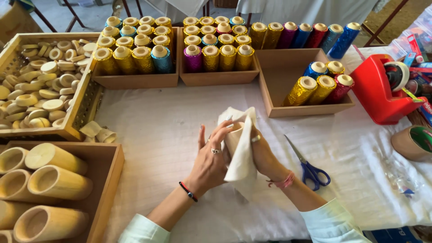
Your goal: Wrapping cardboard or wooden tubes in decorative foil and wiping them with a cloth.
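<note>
Both hands, left (211, 157) and right (263, 155), grip a cream cloth-wrapped bamboo tube (238, 144); loose cloth might let it slip.

Pale cream cloth (240, 153) at centre | glittering gold, blue and magenta foil-wrapped spools (135, 45) along the top | red tape dispenser (380, 92) at right | blue-handled scissors (310, 168) lower right | white tablecloth (153, 135)

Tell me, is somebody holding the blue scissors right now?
No, the blue-handled scissors lie on the white tablecloth beside the right hand, while both hands hold a pale cloth around a pale tube.
</note>
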